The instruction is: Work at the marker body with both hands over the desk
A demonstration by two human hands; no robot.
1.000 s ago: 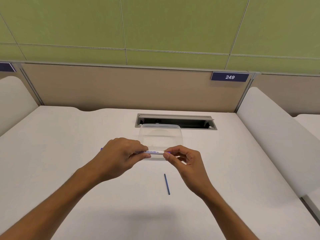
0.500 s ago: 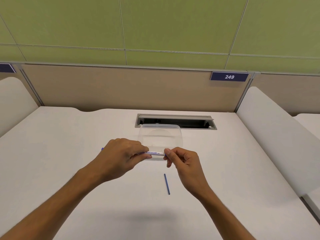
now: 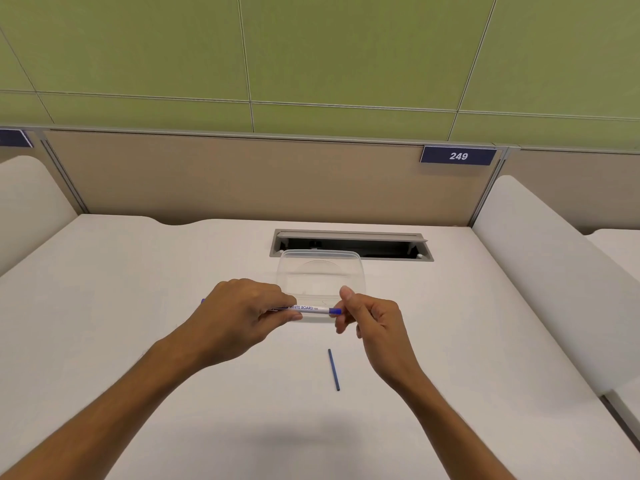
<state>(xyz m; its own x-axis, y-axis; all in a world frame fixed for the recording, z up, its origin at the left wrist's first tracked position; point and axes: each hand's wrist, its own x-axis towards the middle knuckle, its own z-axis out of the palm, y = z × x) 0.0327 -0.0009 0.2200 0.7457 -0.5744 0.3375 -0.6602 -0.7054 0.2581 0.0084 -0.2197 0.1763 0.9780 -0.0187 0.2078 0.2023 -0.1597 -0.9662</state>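
Observation:
My left hand [image 3: 242,313] grips a white whiteboard marker [image 3: 308,308] and holds it level just above the white desk [image 3: 138,306]. The marker's blue end points right, into my right hand [image 3: 370,323]. That hand's curled fingers and raised thumb close round the blue end. A short blue tip of the marker sticks out past my left hand on the left. A thin blue stick [image 3: 334,369] lies on the desk just below and between my hands. A clear plastic container [image 3: 320,252] stands right behind the marker.
A grey cable slot [image 3: 349,244] is cut into the desk behind the container. A beige partition with a blue sign reading 249 [image 3: 458,156] closes the back. White padded dividers [image 3: 540,271] flank the desk on the left and right.
My right thumb has lifted, and the marker's blue end now shows beside my right fingers. My left hand and the blue stick have stayed put.

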